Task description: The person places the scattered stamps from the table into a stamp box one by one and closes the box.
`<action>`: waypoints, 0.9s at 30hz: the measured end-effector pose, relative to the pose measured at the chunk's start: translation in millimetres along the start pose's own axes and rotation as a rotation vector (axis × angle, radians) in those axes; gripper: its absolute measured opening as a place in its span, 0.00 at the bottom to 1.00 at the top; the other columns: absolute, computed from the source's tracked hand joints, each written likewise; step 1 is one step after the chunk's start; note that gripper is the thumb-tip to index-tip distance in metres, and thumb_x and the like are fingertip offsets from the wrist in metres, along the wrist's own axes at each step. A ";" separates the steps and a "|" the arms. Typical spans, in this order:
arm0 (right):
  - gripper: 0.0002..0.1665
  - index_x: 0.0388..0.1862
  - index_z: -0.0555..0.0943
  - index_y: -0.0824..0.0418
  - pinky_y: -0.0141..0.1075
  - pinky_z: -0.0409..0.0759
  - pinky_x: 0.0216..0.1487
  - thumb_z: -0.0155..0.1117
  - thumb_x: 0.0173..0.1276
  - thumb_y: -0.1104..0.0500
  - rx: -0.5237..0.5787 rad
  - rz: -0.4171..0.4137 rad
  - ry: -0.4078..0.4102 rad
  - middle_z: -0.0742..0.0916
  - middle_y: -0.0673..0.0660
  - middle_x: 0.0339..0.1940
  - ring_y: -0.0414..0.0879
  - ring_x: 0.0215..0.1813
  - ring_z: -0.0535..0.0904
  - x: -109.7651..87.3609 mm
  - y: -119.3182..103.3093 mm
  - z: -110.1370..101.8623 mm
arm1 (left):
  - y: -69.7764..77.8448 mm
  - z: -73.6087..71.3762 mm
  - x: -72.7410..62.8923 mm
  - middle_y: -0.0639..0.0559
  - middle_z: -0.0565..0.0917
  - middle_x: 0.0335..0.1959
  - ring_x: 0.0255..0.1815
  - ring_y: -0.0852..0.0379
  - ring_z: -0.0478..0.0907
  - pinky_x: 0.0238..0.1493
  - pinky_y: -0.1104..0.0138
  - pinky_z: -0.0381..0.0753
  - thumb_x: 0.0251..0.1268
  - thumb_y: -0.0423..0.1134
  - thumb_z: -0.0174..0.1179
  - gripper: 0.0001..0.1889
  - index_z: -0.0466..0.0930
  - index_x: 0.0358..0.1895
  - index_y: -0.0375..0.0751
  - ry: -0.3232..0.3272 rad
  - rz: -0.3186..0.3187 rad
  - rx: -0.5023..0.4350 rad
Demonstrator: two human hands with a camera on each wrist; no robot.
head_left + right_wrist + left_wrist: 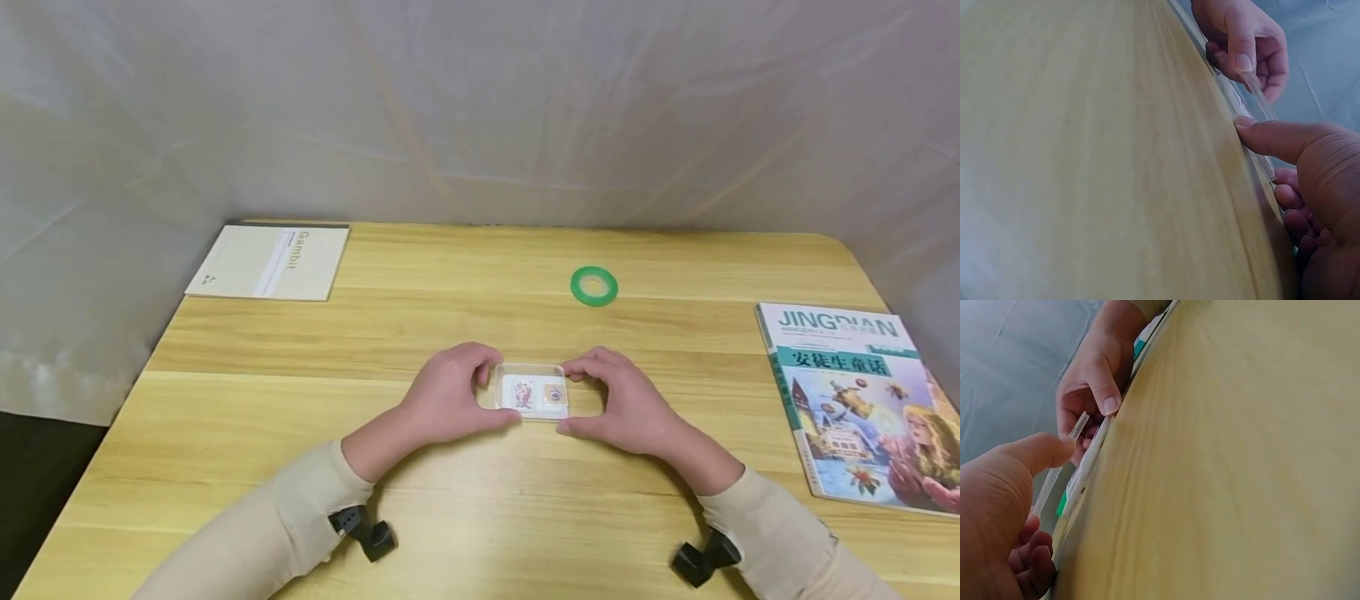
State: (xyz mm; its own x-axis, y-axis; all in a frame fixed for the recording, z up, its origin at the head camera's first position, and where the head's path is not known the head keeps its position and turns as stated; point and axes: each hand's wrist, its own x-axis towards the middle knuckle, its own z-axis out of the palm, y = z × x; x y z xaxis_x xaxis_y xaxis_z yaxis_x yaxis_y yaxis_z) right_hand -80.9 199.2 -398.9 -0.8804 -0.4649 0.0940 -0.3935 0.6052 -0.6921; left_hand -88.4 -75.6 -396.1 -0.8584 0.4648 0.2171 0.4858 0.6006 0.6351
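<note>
A small clear plastic case (534, 402) lies low over the table between both hands, with a white insert showing a figure picture and a tan square with an emblem. My left hand (452, 392) pinches its clear lid (1054, 481) between thumb and fingers. Tilted, the lid stands partly apart from the case's base (1088, 467) in the left wrist view. On the other side, my right hand (628, 402) grips the base by its end, thumb on the near edge and fingers on the far edge. The right wrist view shows the thumb against the base (1233, 97).
A green tape roll (582, 287) lies beyond the hands. At the back left is a pale notebook (247, 258); at the right lies a colourful book (862, 417). Grey cloth (480, 108) hangs behind the wooden table (495, 525).
</note>
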 end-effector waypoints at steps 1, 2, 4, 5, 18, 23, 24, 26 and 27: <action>0.39 0.56 0.83 0.56 0.45 0.72 0.52 0.88 0.42 0.49 -0.002 -0.001 -0.001 0.80 0.45 0.43 0.44 0.47 0.74 0.2 0.1 0.2 | 0.8 0.7 0.9 0.57 0.74 0.26 0.27 0.63 0.68 0.28 0.68 0.71 0.37 0.55 0.81 0.31 0.80 0.44 0.43 -0.003 0.002 0.006; 0.40 0.56 0.83 0.56 0.45 0.72 0.52 0.88 0.42 0.49 -0.004 -0.001 -0.002 0.80 0.45 0.43 0.44 0.47 0.74 0.3 0.2 0.4 | 1.3 1.5 1.6 0.57 0.74 0.26 0.27 0.63 0.68 0.28 0.68 0.71 0.38 0.56 0.81 0.31 0.80 0.44 0.43 -0.008 0.004 0.010; 0.41 0.56 0.82 0.55 0.45 0.72 0.51 0.88 0.42 0.49 -0.007 -0.002 -0.001 0.80 0.45 0.43 0.44 0.47 0.74 0.5 0.4 0.6 | 2.1 3.1 2.5 0.57 0.74 0.26 0.26 0.63 0.68 0.27 0.68 0.71 0.38 0.56 0.80 0.31 0.80 0.44 0.43 -0.014 0.009 0.019; 0.41 0.57 0.81 0.55 0.45 0.72 0.51 0.88 0.42 0.48 -0.008 -0.003 0.001 0.80 0.45 0.43 0.44 0.46 0.74 0.5 0.4 0.6 | 2.4 3.7 2.8 0.57 0.74 0.26 0.26 0.63 0.68 0.27 0.68 0.70 0.38 0.56 0.80 0.31 0.80 0.44 0.43 -0.016 0.009 0.025; 0.42 0.57 0.81 0.54 0.45 0.71 0.54 0.88 0.42 0.48 -0.003 -0.015 0.003 0.80 0.45 0.44 0.43 0.48 0.74 -0.1 1.2 0.0 | 4.4 6.6 3.9 0.59 0.73 0.24 0.25 0.62 0.68 0.24 0.69 0.68 0.38 0.59 0.79 0.30 0.80 0.41 0.46 -0.041 -0.013 0.091; 0.40 0.56 0.82 0.53 0.44 0.72 0.52 0.87 0.43 0.47 -0.004 -0.021 0.006 0.80 0.45 0.43 0.42 0.47 0.74 -0.1 1.2 -0.4 | 3.7 6.5 4.1 0.59 0.73 0.24 0.25 0.62 0.68 0.24 0.69 0.67 0.38 0.60 0.79 0.30 0.80 0.42 0.46 -0.050 -0.020 0.110; 0.40 0.56 0.82 0.53 0.43 0.72 0.51 0.87 0.43 0.47 -0.006 -0.023 0.008 0.80 0.45 0.43 0.42 0.47 0.74 0.0 1.2 -0.4 | 3.5 6.5 4.1 0.59 0.73 0.24 0.25 0.62 0.68 0.23 0.69 0.67 0.38 0.60 0.79 0.30 0.80 0.41 0.46 -0.052 -0.019 0.113; 0.39 0.55 0.82 0.52 0.43 0.72 0.50 0.87 0.43 0.47 -0.005 -0.024 0.010 0.80 0.45 0.43 0.42 0.46 0.74 0.0 1.1 -0.4 | 3.3 6.4 4.1 0.59 0.73 0.24 0.24 0.62 0.68 0.23 0.69 0.67 0.38 0.60 0.79 0.30 0.80 0.42 0.46 -0.055 -0.018 0.117; 0.38 0.55 0.83 0.52 0.42 0.72 0.49 0.87 0.43 0.47 -0.005 -0.025 0.011 0.80 0.45 0.42 0.42 0.46 0.74 0.0 1.1 -0.4 | 3.5 6.1 4.2 0.59 0.73 0.24 0.24 0.62 0.68 0.23 0.69 0.67 0.38 0.60 0.79 0.30 0.80 0.42 0.46 -0.057 -0.018 0.119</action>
State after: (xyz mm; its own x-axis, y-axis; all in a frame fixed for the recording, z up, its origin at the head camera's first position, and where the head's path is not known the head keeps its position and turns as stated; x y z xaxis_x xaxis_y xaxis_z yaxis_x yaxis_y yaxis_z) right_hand -81.4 200.1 -399.4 -0.8732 -0.4726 0.1191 -0.4165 0.5969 -0.6857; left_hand -89.3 -67.6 -397.5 -0.8581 0.4874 0.1617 0.4893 0.6805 0.5454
